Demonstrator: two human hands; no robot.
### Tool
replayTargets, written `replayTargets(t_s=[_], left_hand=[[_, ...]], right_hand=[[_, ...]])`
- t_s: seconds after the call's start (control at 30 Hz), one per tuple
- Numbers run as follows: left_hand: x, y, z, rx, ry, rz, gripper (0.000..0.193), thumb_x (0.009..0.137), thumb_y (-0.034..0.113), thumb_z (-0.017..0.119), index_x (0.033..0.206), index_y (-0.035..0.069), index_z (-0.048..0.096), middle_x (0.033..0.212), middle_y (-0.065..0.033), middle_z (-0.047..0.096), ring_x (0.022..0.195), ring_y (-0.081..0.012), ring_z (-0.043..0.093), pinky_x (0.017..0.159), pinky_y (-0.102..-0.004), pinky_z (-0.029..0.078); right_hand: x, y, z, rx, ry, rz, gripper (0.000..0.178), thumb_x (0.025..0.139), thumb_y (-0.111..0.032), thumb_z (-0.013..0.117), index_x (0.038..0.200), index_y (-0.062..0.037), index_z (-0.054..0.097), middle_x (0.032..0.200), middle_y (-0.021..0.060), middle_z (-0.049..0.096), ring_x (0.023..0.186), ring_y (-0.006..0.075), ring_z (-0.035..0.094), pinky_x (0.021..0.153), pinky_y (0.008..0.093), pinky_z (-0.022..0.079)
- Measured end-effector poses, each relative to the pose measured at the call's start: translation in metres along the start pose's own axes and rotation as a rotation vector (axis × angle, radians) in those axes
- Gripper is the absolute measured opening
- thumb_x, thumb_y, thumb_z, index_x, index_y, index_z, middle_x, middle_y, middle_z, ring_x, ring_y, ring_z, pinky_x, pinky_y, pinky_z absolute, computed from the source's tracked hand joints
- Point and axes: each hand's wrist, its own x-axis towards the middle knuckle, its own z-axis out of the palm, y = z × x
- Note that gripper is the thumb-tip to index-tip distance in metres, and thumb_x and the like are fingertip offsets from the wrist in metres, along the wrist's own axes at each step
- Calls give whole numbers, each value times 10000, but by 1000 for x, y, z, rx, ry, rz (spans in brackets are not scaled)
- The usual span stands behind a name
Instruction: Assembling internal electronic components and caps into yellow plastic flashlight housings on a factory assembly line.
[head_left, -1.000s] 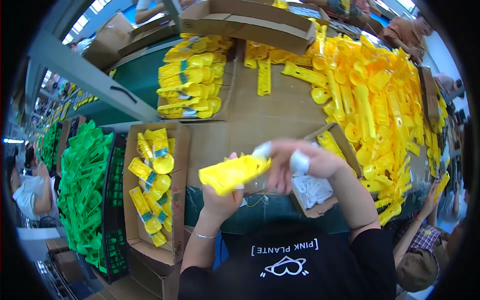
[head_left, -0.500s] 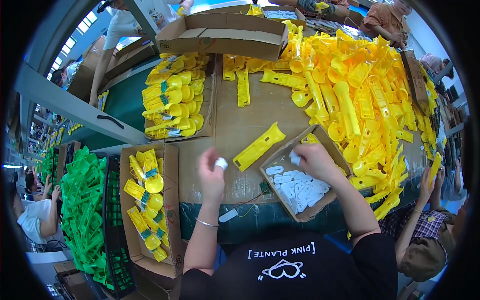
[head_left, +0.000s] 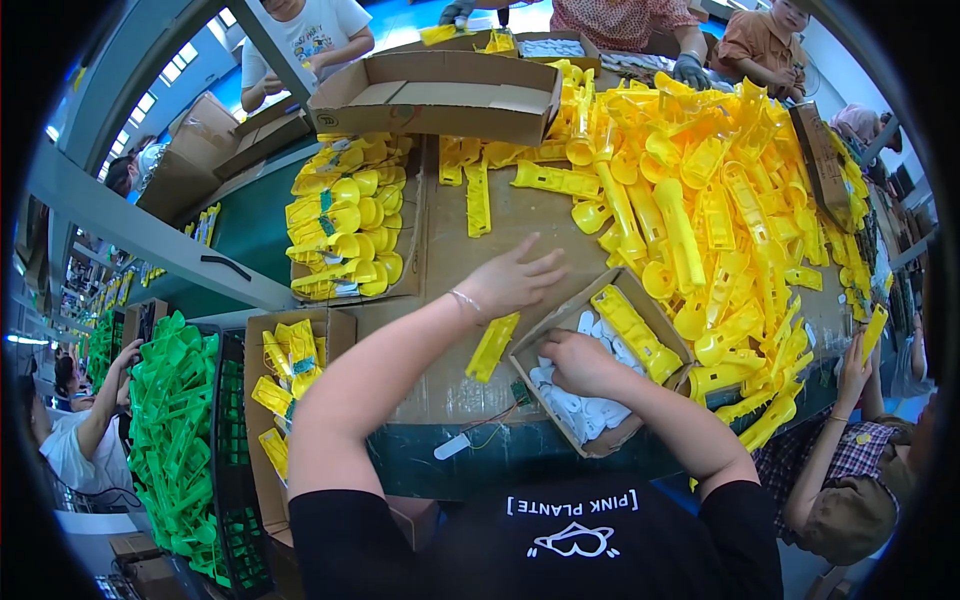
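My left hand (head_left: 515, 279) is open, fingers spread, over the far end of a long yellow plastic housing (head_left: 492, 347) lying on the cardboard-covered table; I cannot tell whether they touch. Inside a small cardboard box (head_left: 572, 436), my right hand (head_left: 582, 363) has its fingers curled down among small white oval plastic pieces (head_left: 600, 412). What those fingers hold, if anything, is hidden. Another yellow housing (head_left: 634, 332) lies along the right side of this box. A white oval piece with thin wires (head_left: 452, 447) rests near the table's front edge.
A large heap of yellow parts (head_left: 700, 200) covers the table's right side. Boxes of yellow assemblies (head_left: 345, 215) stand at left, beside a black crate of green parts (head_left: 175, 430). An empty carton (head_left: 440, 95) sits at the back. Several people work around the table.
My left hand has moved right and forward, over the yellow housing, and its fingers have spread. My right hand has gone lower and left into the white pieces. More of the boxed yellow housing shows.
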Motion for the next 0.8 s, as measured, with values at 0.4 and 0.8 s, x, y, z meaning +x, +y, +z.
replayTargets(t_s=[0.4,0.8], left_hand=[[-102,56,-42,-1254,417,-1205,269,793,118,647,1036,30,573,916,-94,626,819,-197,600,737,-278,464],[-75,144,-82,-2317,1294,-1105,390,829,49,615,1188,16,466,1042,-65,588,978,-161,575,909,-313,443]], right_hand=[[-18,15,-43,1118,77,340,101,870,-136,594,916,-47,579,747,-22,559,652,43,528,565,184,429],[-14,-46,-63,1429,463,29,113,831,19,569,918,-34,520,750,68,593,588,102,570,531,207,472]])
